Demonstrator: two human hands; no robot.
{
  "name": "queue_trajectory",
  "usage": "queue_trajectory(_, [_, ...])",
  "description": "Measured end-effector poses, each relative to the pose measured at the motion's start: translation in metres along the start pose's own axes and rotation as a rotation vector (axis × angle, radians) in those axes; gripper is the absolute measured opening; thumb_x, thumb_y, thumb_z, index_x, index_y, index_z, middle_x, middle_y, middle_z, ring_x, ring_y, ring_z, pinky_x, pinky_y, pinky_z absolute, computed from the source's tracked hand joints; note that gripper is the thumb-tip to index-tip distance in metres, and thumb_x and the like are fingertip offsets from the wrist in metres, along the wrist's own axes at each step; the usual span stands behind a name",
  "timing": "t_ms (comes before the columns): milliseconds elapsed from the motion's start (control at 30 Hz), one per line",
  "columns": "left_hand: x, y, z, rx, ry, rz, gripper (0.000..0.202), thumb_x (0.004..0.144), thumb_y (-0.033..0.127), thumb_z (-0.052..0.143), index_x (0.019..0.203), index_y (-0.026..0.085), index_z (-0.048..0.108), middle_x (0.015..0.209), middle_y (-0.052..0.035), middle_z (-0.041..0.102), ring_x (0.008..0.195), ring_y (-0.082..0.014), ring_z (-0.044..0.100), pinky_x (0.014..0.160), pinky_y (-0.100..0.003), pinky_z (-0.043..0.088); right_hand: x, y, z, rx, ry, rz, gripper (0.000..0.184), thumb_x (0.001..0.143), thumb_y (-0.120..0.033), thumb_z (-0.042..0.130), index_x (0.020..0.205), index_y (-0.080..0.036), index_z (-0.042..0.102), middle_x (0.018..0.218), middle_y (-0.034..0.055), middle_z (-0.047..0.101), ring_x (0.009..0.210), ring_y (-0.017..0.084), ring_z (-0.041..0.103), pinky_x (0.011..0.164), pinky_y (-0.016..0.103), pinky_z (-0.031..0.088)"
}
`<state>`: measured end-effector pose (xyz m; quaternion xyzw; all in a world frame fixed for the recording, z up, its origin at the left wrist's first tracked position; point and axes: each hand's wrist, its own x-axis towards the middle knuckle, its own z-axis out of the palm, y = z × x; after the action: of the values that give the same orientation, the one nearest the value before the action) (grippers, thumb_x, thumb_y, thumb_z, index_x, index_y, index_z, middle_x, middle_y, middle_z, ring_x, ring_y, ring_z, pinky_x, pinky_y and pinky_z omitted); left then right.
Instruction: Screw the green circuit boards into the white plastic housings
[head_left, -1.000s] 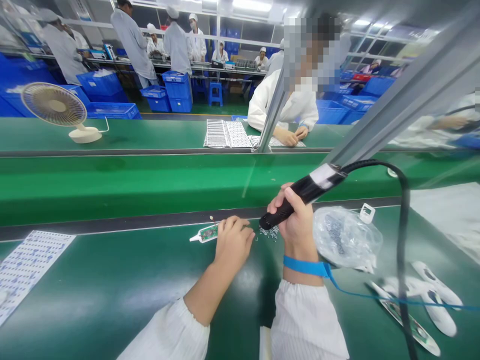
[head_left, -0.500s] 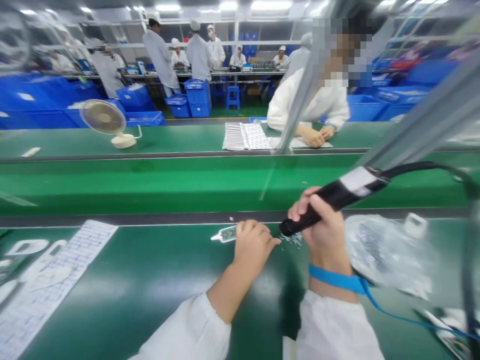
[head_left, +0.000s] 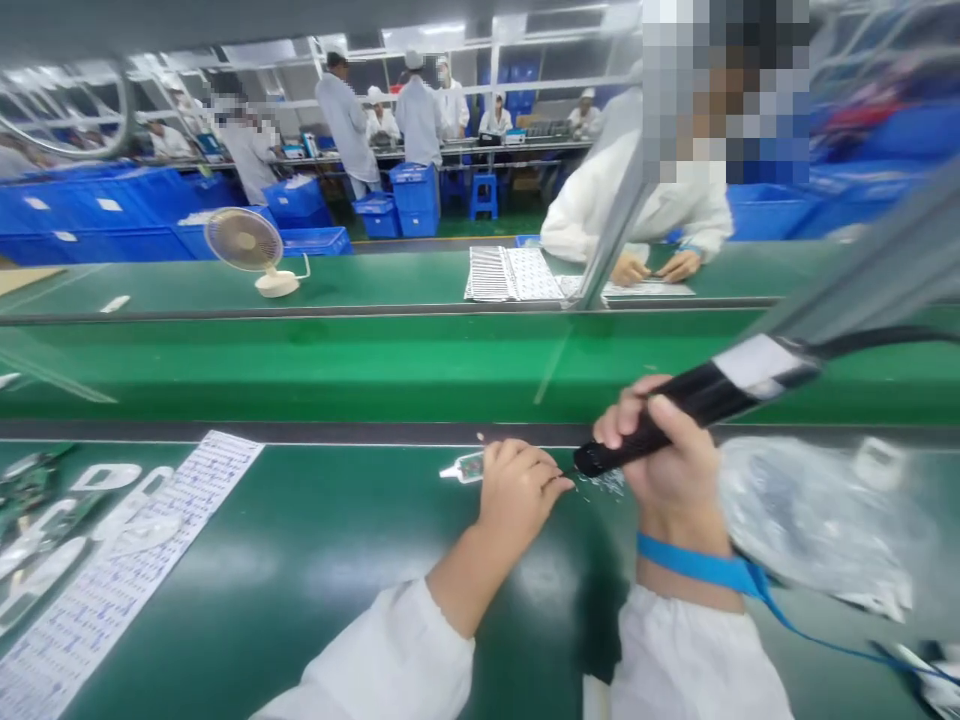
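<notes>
Black electric screwdriver [head_left: 697,405] slants in the right hand [head_left: 671,455], fingers wrapped around it; its tip is just beside the left hand's [head_left: 521,485] bunched fingers, their hold unclear, partly hiding a circuit-board casing [head_left: 466,467].

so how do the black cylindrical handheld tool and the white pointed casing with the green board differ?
Size: the black cylindrical handheld tool looks much larger than what shows of the white pointed casing with the green board.
Pose: the tool slants in the right hand; the casing lies on the green tabletop, partly hidden by the left hand.
Fittings: the tool has a black cable; the casing shows none.
Both show some white.
</notes>
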<state>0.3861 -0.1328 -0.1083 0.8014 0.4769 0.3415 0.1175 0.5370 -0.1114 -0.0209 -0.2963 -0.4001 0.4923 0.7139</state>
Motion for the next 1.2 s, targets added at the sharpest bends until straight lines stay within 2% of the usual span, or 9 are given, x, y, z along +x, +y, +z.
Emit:
queue_trajectory(300, [-0.002, 0.001, -0.005, 0.030, 0.000, 0.064, 0.018, 0.096, 0.035, 0.067, 0.086, 0.026, 0.078, 0.094, -0.0009, 0.077, 0.094, -0.0227, 0.059, 0.084, -0.043, 0.038, 0.000, -0.003, -0.001, -0.083, 0.032, 0.002, 0.024, 0.077, -0.040, 0.073, 0.086, -0.024, 0.058, 0.054, -0.0071, 0.053, 0.042, 0.013, 0.052, 0.045, 0.029, 0.042])
queue_trajectory(500, [-0.004, 0.000, -0.004, 0.033, 0.012, 0.061, 0.013, 0.096, 0.023, 0.065, 0.092, 0.024, 0.077, 0.100, -0.0021, 0.076, 0.095, -0.0232, 0.060, 0.085, -0.043, 0.038, -0.002, -0.006, 0.002, -0.024, 0.005, -0.041, 0.023, 0.077, -0.039, 0.073, 0.086, -0.024, 0.059, 0.055, -0.0069, 0.054, 0.042, 0.012, 0.051, 0.045, 0.029, 0.042])
queue_trajectory(733, [-0.003, 0.001, -0.005, 0.020, -0.012, 0.015, 0.016, 0.097, 0.027, 0.064, 0.088, 0.024, 0.077, 0.098, -0.0035, 0.076, 0.097, -0.0242, 0.060, 0.086, -0.044, 0.040, -0.003, -0.003, 0.009, -0.050, -0.070, -0.013, 0.024, 0.075, -0.040, 0.073, 0.086, -0.024, 0.058, 0.054, -0.0071, 0.054, 0.041, 0.013, 0.052, 0.045, 0.030, 0.042])
queue_trajectory(1000, [-0.002, 0.005, -0.004, 0.027, 0.001, 0.019, 0.012, 0.094, 0.027, 0.069, 0.084, 0.023, 0.075, 0.097, -0.0004, 0.077, 0.095, -0.0238, 0.060, 0.087, -0.044, 0.038, -0.004, -0.001, 0.009, -0.057, -0.087, -0.009, 0.020, 0.076, -0.035, 0.072, 0.087, -0.023, 0.059, 0.054, -0.0070, 0.055, 0.041, 0.013, 0.052, 0.044, 0.029, 0.042])
queue_trajectory(1100, [-0.003, 0.004, -0.011, 0.050, -0.013, 0.027, 0.009, 0.091, 0.031, 0.073, 0.088, 0.023, 0.074, 0.100, -0.0009, 0.077, 0.097, -0.0246, 0.061, 0.090, -0.044, 0.038, -0.005, 0.000, 0.011, -0.055, -0.103, -0.004, 0.019, 0.077, -0.033, 0.072, 0.089, -0.023, 0.060, 0.056, -0.0069, 0.055, 0.042, 0.013, 0.053, 0.045, 0.029, 0.043])
queue_trajectory(1200, [-0.008, -0.011, -0.031, 0.104, -0.008, 0.000, 0.021, 0.089, 0.039, 0.075, 0.102, 0.023, 0.073, 0.109, -0.0047, 0.075, 0.105, -0.0278, 0.061, 0.094, -0.046, 0.037, -0.005, 0.001, 0.017, -0.070, -0.087, -0.009, 0.021, 0.078, -0.033, 0.072, 0.092, -0.024, 0.060, 0.056, -0.0073, 0.055, 0.042, 0.013, 0.053, 0.045, 0.028, 0.043])
